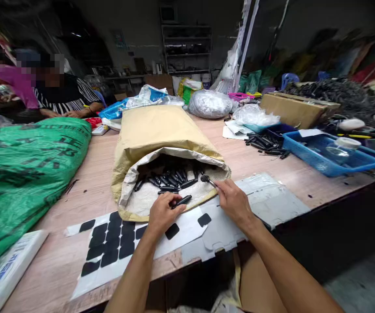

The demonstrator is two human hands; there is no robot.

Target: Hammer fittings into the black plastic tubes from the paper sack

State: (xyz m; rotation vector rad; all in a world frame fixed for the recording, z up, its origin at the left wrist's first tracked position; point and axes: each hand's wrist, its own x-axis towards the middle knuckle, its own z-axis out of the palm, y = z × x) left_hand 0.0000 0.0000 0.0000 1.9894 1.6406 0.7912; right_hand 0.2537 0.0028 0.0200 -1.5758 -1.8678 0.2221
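Note:
My left hand [164,212] is closed around a short black tube-like piece [183,201] at the mouth of a tan woven sack [161,126]. Just to its right, my right hand [233,201] pinches a thin metallic stick with a dark rounded tip [205,178]; its exact kind is unclear. Inside the sack's white-lined opening lie several similar black pieces [171,177]. Below the sack, a white backing sheet [187,230] carries rows of black rounded-square patches [112,234]. One black patch [204,220] sits between my hands, near the sheet's right end.
A green printed sack [27,174] bulges at left, beside a white box-like object [11,269]. Toward the right stand a blue tray [321,154], loose black pieces [262,142] and a cardboard box [292,111]. Across the table, a person in striped sleeves [66,98] sits near another person.

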